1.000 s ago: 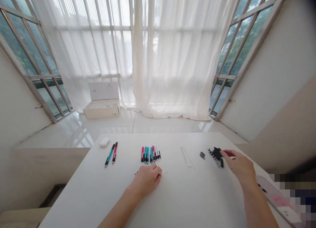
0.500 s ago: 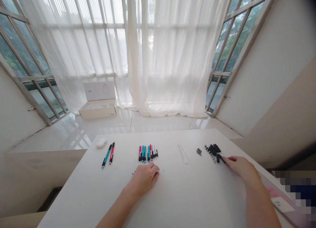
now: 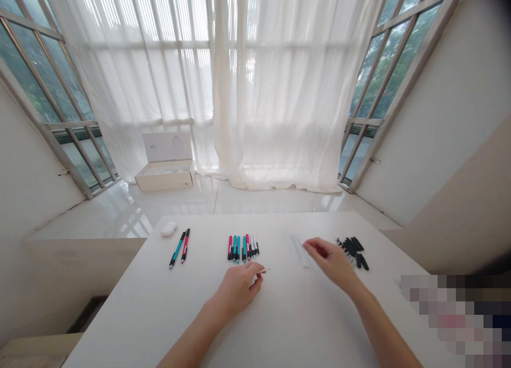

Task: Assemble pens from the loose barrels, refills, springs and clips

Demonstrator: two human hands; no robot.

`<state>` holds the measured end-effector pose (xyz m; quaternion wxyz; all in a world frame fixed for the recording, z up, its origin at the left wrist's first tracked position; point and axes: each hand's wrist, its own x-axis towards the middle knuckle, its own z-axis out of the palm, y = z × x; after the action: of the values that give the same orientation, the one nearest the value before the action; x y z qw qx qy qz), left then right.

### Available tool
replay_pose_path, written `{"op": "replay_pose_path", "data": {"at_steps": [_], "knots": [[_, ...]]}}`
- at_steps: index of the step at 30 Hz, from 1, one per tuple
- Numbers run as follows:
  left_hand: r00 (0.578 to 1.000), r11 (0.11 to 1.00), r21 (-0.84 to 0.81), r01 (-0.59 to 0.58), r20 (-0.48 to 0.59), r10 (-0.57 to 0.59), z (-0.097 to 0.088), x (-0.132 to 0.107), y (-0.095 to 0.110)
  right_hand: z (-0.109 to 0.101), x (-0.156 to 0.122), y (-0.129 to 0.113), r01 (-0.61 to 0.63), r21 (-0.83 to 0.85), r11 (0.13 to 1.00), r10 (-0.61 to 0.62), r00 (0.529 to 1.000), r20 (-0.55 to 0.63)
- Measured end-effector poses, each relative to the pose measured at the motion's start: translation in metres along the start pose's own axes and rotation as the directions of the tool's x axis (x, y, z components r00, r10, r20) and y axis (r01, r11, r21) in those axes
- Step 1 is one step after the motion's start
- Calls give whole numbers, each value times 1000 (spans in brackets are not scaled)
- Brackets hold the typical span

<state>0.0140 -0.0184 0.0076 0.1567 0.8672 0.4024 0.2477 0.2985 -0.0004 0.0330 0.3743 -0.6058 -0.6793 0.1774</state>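
My left hand (image 3: 241, 285) is closed around a slim pen part, whose thin pale end (image 3: 266, 270) sticks out to the right past the fingertips; the rest is hidden in the fingers. Right of it, my right hand (image 3: 329, 259) hovers by several thin pen refills (image 3: 298, 252) lying on the white table (image 3: 279, 320). Its thumb and finger are pinched together, and I cannot make out what is between them. Several pink, teal and white pen barrels (image 3: 238, 248) lie in a row just beyond my left hand.
Black rubber grips (image 3: 362, 261) and small grey pieces lie on the right. A teal pen (image 3: 177, 250) and a pink pen (image 3: 186, 245) lie on the left, near a white rounded case (image 3: 169, 229). An open white box (image 3: 165, 176) stands on the ledge behind.
My right hand has left the black grips and moved left to beside the refills. My left hand has lifted and turned slightly, still holding the pen part. The view has shifted a little.
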Motion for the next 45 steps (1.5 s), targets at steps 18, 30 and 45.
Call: {"op": "replay_pose_path", "data": {"at_steps": [18, 30, 45], "knots": [[964, 971, 47, -236, -113, 240, 3, -3, 8, 62, -25, -51, -117, 366, 923, -152, 763, 628], [957, 969, 54, -241, -152, 246, -4, -2, 9, 20, -4, -8, 62, -116, 991, -34, 973, 227], [969, 967, 112, -227, -69, 236, -3, -1, 2, -23, 6, 47, -359, -473, 805, 355, 929, -101]]}}
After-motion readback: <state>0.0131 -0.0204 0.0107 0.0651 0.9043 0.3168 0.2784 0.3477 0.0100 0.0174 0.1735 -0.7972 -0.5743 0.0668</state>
